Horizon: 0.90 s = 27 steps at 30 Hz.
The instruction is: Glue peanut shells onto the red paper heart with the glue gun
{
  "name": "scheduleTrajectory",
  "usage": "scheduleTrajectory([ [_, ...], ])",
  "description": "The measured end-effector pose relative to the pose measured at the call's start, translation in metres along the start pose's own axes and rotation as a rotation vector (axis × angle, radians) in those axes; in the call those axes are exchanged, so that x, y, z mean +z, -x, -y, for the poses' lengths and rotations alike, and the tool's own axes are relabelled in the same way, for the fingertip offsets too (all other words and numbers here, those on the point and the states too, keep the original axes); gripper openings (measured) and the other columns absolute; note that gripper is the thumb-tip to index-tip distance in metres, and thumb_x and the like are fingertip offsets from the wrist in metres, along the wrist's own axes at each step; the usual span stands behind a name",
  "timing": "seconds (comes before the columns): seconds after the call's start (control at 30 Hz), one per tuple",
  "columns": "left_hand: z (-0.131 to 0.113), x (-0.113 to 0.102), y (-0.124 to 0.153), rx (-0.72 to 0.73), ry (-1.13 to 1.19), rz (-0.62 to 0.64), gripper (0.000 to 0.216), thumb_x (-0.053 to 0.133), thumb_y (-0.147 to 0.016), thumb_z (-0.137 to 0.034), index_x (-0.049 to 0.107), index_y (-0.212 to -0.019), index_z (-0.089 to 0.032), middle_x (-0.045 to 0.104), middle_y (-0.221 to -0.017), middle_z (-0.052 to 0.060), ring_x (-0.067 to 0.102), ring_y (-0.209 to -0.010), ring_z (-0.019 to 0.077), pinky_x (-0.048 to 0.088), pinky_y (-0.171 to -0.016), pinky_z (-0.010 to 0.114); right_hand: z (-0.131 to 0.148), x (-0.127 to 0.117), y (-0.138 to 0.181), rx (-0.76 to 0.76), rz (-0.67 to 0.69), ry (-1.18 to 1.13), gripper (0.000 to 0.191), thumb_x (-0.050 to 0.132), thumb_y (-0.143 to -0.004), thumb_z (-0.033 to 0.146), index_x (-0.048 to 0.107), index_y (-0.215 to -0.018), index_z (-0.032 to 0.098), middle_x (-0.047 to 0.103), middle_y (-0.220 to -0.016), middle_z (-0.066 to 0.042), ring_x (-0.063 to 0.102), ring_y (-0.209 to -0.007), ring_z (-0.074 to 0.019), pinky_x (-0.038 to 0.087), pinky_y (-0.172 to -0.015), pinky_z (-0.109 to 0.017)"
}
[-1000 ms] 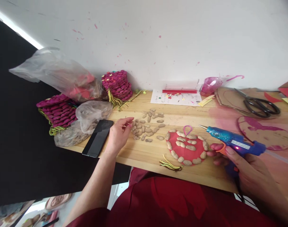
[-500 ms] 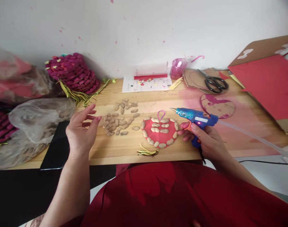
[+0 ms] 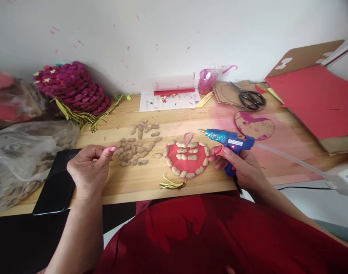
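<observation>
My right hand (image 3: 245, 167) grips a blue hot glue gun (image 3: 225, 139), its metal nozzle aimed left and a small light glowing on its side. A clear glue stick (image 3: 288, 156) trails out of its back. Just left of it lies a red heart-shaped piece (image 3: 188, 166) edged with peanuts, with two short rows of peanuts in its middle. It has a purple loop (image 3: 188, 138) on top and a yellow-and-brown yarn tassel (image 3: 173, 185) below. My left hand (image 3: 90, 167) is closed, thumb pressed to curled fingers, beside loose peanuts (image 3: 131, 147); anything inside is hidden.
A black phone (image 3: 55, 182) and a plastic bag of peanuts (image 3: 34, 140) lie at left, near a purple peanut stack (image 3: 74, 87). Behind are star-strewn paper (image 3: 147, 104) and a pink cup (image 3: 207, 80). Scissors (image 3: 251, 99), a cardboard heart (image 3: 256, 127) and red sheets (image 3: 313, 99) lie right.
My left hand has gone from spread fingers to a closed pinch. The whole view has shifted slightly; my right hand still holds the glue gun over the same spot.
</observation>
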State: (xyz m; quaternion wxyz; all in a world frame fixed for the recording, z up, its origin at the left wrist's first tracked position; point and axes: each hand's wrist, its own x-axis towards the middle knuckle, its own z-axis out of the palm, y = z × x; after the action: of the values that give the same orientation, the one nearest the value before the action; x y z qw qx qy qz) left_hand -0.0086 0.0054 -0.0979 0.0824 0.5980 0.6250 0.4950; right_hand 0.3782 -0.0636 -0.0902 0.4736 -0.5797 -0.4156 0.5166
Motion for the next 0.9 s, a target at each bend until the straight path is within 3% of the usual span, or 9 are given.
scheduleTrajectory([
  [0.1, -0.006, 0.0, 0.001, 0.025, -0.026, 0.012, 0.053, 0.083, -0.073, -0.053, 0.051, -0.047, -0.019, 0.059, -0.056, -0.001, 0.055, -0.057, 0.0142, 0.042, -0.06, 0.028, 0.006, 0.001, 0.002, 0.026, -0.007, 0.009, 0.027, 0.071, -0.092, 0.05, 0.079, -0.092, 0.024, 0.08, -0.087, -0.002, 0.07, -0.068, -0.0162, 0.056, -0.069, -0.028],
  [0.23, -0.014, -0.004, -0.002, 0.066, -0.049, 0.032, 0.064, 0.067, -0.083, -0.069, 0.045, -0.047, -0.021, 0.049, -0.05, -0.001, 0.048, -0.053, 0.0136, 0.038, -0.056, 0.029, 0.006, -0.001, 0.0, 0.03, -0.026, 0.005, 0.031, 0.079, -0.084, 0.052, 0.079, -0.085, 0.022, 0.078, -0.076, -0.004, 0.069, -0.063, -0.0167, 0.055, -0.061, -0.024],
  [0.37, -0.011, -0.007, -0.01, 0.09, -0.199, 0.044, 0.058, 0.06, -0.094, -0.055, 0.047, -0.05, -0.021, 0.053, -0.057, 0.0, 0.051, -0.057, 0.0139, 0.04, -0.06, 0.029, 0.005, 0.0, -0.004, 0.067, -0.089, 0.063, 0.041, 0.082, -0.074, 0.061, 0.078, -0.08, 0.021, 0.078, -0.076, -0.008, 0.071, -0.066, -0.0229, 0.06, -0.061, -0.03],
  [0.47, -0.005, -0.005, -0.018, 0.126, -0.297, 0.142, 0.033, 0.067, -0.09, -0.042, 0.066, -0.066, -0.021, 0.066, -0.078, 0.003, 0.061, -0.074, 0.0176, 0.048, -0.07, 0.029, 0.01, 0.002, -0.003, 0.081, -0.095, 0.084, 0.044, 0.084, -0.069, 0.063, 0.078, -0.083, 0.022, 0.079, -0.086, -0.009, 0.072, -0.069, -0.0237, 0.062, -0.062, -0.03],
  [0.57, -0.002, -0.001, -0.027, 0.143, -0.378, 0.254, 0.011, 0.069, -0.086, -0.03, 0.078, -0.085, -0.023, 0.071, -0.092, 0.006, 0.065, -0.092, 0.0238, 0.052, -0.083, 0.034, 0.013, 0.002, -0.001, 0.103, -0.126, 0.105, 0.049, 0.085, -0.063, 0.068, 0.076, -0.077, 0.022, 0.078, -0.08, -0.009, 0.072, -0.067, -0.0226, 0.061, -0.061, -0.027],
  [0.73, -0.002, 0.009, -0.042, 0.186, -0.445, 0.352, 0.009, 0.072, -0.083, -0.021, 0.081, -0.084, -0.022, 0.073, -0.089, 0.008, 0.063, -0.095, 0.0283, 0.05, -0.09, 0.041, 0.011, 0.001, -0.003, 0.147, -0.165, 0.122, 0.053, 0.086, -0.056, 0.072, 0.073, -0.071, 0.023, 0.077, -0.075, -0.007, 0.071, -0.068, -0.0215, 0.058, -0.061, -0.023],
  [0.9, -0.001, 0.019, -0.051, 0.174, -0.444, 0.427, 0.008, 0.074, -0.08, -0.017, 0.08, -0.082, -0.022, 0.076, -0.086, 0.007, 0.066, -0.088, 0.0272, 0.049, -0.095, 0.044, 0.014, 0.003, -0.002, 0.125, -0.146, 0.124, 0.05, 0.085, -0.06, 0.071, 0.073, -0.07, 0.023, 0.078, -0.076, -0.007, 0.071, -0.069, -0.0215, 0.059, -0.064, -0.024],
])
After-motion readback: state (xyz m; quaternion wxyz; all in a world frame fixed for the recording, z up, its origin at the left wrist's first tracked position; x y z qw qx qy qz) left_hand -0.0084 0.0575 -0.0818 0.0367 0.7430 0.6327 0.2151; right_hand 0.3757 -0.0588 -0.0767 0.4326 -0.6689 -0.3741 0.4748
